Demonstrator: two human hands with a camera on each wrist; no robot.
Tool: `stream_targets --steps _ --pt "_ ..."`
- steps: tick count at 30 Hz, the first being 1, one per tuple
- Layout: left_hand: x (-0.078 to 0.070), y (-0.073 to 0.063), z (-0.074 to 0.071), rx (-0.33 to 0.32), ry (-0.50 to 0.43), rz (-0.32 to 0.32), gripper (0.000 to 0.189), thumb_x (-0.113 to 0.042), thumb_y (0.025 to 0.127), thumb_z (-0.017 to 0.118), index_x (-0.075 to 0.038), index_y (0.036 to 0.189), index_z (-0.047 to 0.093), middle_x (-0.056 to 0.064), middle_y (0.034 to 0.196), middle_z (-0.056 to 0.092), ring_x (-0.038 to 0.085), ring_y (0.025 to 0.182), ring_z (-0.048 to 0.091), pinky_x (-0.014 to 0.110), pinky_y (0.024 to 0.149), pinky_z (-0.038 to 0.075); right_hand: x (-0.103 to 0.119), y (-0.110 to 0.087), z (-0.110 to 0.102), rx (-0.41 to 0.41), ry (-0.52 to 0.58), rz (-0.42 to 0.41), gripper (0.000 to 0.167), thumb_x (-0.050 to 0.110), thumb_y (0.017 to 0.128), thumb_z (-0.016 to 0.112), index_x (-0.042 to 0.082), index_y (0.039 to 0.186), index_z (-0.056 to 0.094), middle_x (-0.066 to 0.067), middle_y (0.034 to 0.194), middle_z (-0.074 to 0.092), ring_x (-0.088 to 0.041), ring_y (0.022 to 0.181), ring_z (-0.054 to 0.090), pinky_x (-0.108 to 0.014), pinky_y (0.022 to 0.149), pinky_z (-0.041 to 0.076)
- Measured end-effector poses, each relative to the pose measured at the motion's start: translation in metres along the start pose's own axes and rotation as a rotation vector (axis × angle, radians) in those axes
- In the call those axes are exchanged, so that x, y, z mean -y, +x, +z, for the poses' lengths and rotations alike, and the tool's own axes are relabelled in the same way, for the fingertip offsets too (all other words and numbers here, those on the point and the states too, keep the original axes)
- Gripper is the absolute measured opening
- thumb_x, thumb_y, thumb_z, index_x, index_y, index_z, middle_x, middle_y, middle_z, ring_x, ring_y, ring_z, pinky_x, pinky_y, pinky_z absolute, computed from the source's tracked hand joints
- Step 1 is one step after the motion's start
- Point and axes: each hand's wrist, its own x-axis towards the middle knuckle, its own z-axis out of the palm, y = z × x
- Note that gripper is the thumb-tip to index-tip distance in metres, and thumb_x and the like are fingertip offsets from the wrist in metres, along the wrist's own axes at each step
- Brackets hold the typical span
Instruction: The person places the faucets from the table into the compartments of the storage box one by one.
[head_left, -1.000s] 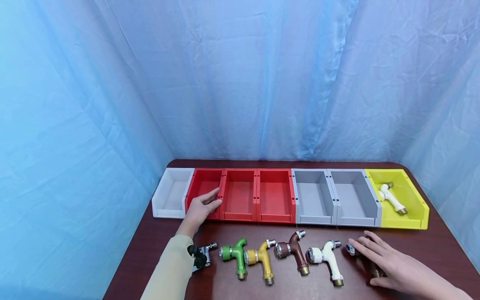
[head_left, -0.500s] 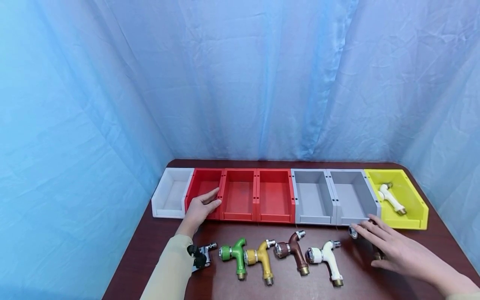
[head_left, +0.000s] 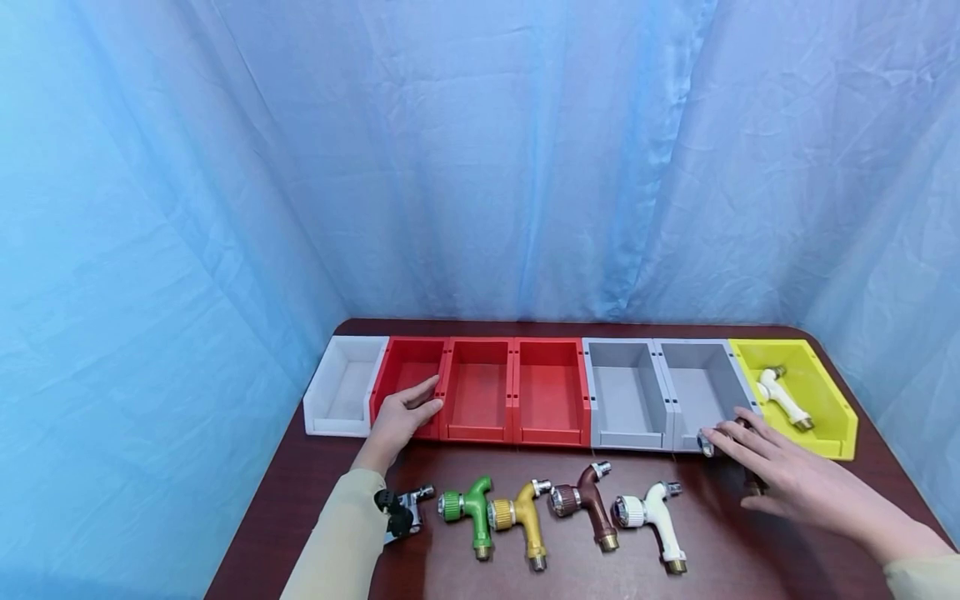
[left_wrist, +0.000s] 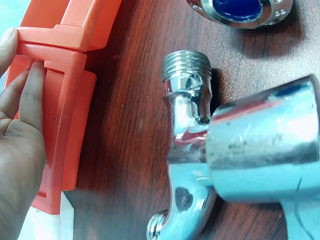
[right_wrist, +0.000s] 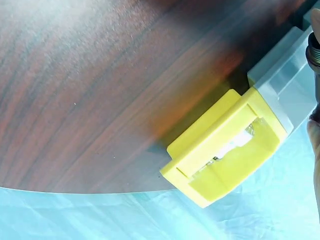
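My right hand (head_left: 795, 483) grips a dark brown tap (head_left: 707, 443) with a chrome knob end, held above the front edge of the right grey bin (head_left: 716, 443). The hand covers most of this tap; its threaded end (right_wrist: 314, 54) shows at the edge of the right wrist view. My left hand (head_left: 401, 423) rests on the left red bin (head_left: 416, 346), its fingers extended inside. Beside that arm lies a chrome tap (left_wrist: 192, 135), partly hidden by the sleeve in the head view. A white tap (head_left: 783, 398) lies in the yellow bin (head_left: 832, 417).
In front of the bins lie a green tap (head_left: 478, 517), a yellow tap (head_left: 531, 525), a brown tap (head_left: 594, 508) and a white tap (head_left: 662, 525). A white bin (head_left: 315, 417), red bins and grey bins stand in one row. Blue curtains (head_left: 480, 167) hang behind the table.
My right hand has lifted the dark brown tap off the table and carried it forward to the grey bin's front edge. The left hand stays put.
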Motion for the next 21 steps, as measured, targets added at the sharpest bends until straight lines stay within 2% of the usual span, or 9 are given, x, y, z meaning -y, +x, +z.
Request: stream_targets --steps 8,13,16,21 --pt "-0.001 0.000 0.000 0.005 0.002 0.002 0.058 -0.033 0.092 0.077 -0.038 0.146 0.057 0.005 0.152 0.054 0.035 0.143 0.041 0.048 0.093 0.059 -0.007 0.005 -0.003 0.008 -0.046 -0.001 0.087 0.072 0.097 0.027 0.008 0.149 0.053 -0.011 0.143 0.059 -0.018 0.157 0.011 -0.010 0.119 0.009" --pt "-0.001 0.001 0.000 0.000 0.006 -0.011 0.057 -0.032 0.091 0.078 -0.039 0.145 0.058 0.004 0.151 0.054 0.034 0.143 0.041 0.048 0.093 0.058 -0.010 0.008 -0.004 0.012 -0.076 0.009 0.087 0.074 0.095 0.027 0.012 0.150 0.052 -0.004 0.147 0.056 -0.021 0.157 0.014 -0.005 0.115 0.016" --pt "0.000 0.000 0.000 0.001 0.004 -0.006 0.058 -0.031 0.092 0.077 -0.037 0.146 0.058 0.005 0.151 0.054 0.036 0.143 0.042 0.049 0.094 0.058 -0.012 0.010 -0.005 0.002 -0.080 0.010 0.087 0.074 0.094 0.028 0.012 0.150 0.052 -0.001 0.150 0.054 -0.022 0.157 0.016 -0.004 0.113 0.015" --pt "0.000 0.000 0.000 -0.004 -0.001 -0.004 0.058 -0.029 0.092 0.078 -0.037 0.145 0.058 0.004 0.152 0.054 0.035 0.143 0.041 0.049 0.093 0.058 -0.016 0.014 -0.006 -0.013 -0.050 -0.008 0.085 0.072 0.096 0.032 0.009 0.149 0.053 -0.008 0.146 0.056 -0.021 0.157 0.013 -0.009 0.118 0.008"
